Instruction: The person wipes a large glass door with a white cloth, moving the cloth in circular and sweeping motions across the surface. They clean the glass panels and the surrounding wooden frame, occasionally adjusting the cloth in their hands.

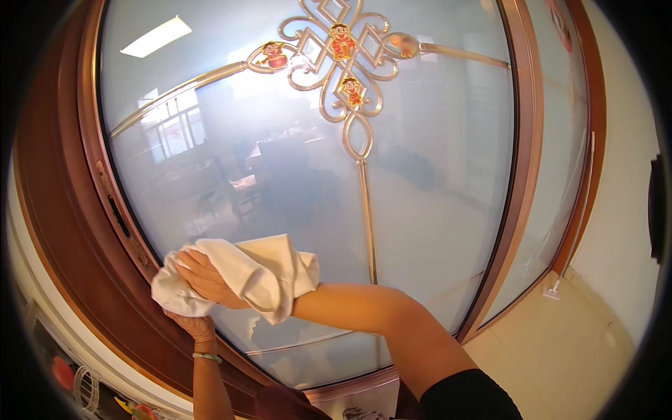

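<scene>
My right hand (209,281) presses a cream-white cloth (265,268) near the left edge of a frosted glass door panel (294,210). The cloth bunches around the fingers, and its loose end drapes over my wrist. Just below, my left hand (191,324), with a pale bangle (207,357) on the wrist, meets the underside of the cloth by the brown door frame (149,265). Cloth covers most of its fingers, so its grip is hidden. Gold-coloured trim (367,220) crosses the glass, with several cartoon figure stickers (342,42) on its scrollwork.
A recessed lock plate (118,215) is set in the door's left edge. On the right, a white-handled floor tool (552,290) leans in the corner on the tiled floor (546,346). Bright decorations (63,371) sit at lower left. Windows and furniture reflect in the glass.
</scene>
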The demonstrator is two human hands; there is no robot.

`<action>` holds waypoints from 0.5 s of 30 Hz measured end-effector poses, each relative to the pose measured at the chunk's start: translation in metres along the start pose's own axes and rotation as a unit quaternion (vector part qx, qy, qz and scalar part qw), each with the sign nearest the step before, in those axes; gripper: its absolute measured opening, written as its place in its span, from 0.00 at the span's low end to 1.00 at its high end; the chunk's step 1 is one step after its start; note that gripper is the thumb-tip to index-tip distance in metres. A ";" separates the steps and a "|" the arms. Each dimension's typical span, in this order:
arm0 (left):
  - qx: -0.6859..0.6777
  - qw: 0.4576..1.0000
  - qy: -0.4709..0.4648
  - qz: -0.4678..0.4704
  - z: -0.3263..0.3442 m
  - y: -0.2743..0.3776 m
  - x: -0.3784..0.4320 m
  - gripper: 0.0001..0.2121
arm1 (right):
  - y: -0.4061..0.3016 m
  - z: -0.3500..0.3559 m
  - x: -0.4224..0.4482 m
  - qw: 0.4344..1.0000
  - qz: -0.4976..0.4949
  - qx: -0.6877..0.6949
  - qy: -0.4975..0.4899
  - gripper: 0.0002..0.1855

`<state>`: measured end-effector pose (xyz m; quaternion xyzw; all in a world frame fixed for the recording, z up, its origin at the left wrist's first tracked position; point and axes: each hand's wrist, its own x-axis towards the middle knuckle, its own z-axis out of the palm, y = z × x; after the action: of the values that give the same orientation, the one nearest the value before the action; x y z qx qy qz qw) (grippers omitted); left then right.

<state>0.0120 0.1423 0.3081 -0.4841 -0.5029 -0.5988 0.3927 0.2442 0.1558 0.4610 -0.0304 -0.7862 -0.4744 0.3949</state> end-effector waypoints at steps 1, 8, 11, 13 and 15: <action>0.002 1.000 0.009 0.028 0.001 0.015 0.006 0.26 | 0.001 -0.001 -0.013 1.000 -0.008 0.006 0.011 0.27; 0.141 0.981 0.001 0.129 -0.011 0.042 0.024 0.18 | 0.016 -0.027 -0.123 0.998 0.000 0.053 0.040 0.24; 0.159 0.978 -0.005 0.132 -0.015 0.038 0.023 0.19 | 0.026 -0.049 -0.164 0.995 0.012 0.050 0.080 0.21; 0.154 0.979 -0.001 0.131 -0.014 0.038 0.024 0.19 | 0.038 -0.064 -0.193 0.994 0.035 0.052 0.091 0.19; 0.147 0.981 0.000 0.127 -0.006 0.041 0.022 0.19 | 0.041 -0.069 -0.225 0.988 0.084 0.087 0.098 0.18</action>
<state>0.0448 0.1292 0.3383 -0.4811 -0.5199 -0.4636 0.5324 0.4571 0.1990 0.3606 -0.0154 -0.7764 -0.3702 0.5099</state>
